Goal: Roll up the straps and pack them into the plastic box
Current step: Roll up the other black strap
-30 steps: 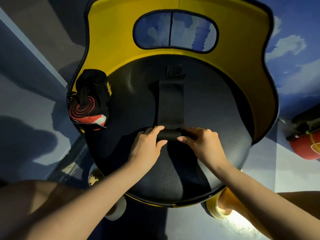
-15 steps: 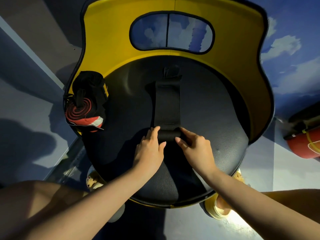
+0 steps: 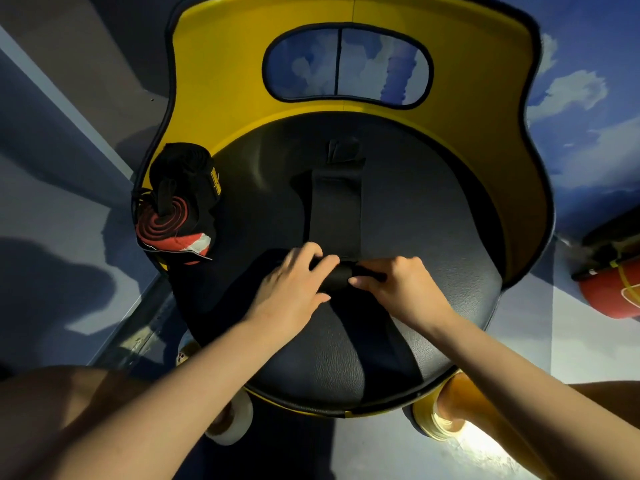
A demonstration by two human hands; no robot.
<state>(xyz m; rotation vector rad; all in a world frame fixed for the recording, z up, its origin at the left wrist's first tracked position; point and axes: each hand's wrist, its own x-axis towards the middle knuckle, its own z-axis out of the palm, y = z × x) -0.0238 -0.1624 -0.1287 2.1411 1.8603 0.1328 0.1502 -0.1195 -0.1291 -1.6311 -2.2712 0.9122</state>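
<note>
In the head view, a long black fabric strap (image 3: 335,209) is seen laid flat down the middle of a round black padded seat (image 3: 433,216) with a yellow moulded backrest (image 3: 235,81). The strap appears to be stretched straight so that it can be wound evenly. Its near end has been turned into a small tight black roll (image 3: 336,274), lying crosswise on the cushion.

The roll is grasped from both sides. The left hand (image 3: 294,289) is clenched on the roll's left end, with fingers curled over the top; the right hand (image 3: 403,287) is closed on the right end, its thumb pressed at the front. The two-sided hold is judged to keep the edges aligned and the winding firm, while the seat is used as a flat support. The unrolled length, running away toward the backrest, is judged to be more than half of the visible strap, so the rolling step seems to be at an early stage.

At the seat's left edge a finished bundle of rolled black and red straps (image 3: 176,209) is set aside, well apart from the hands. A plastic box cannot be identified with certainty. A red cylindrical object (image 3: 613,289) lies on the floor at far right.
</note>
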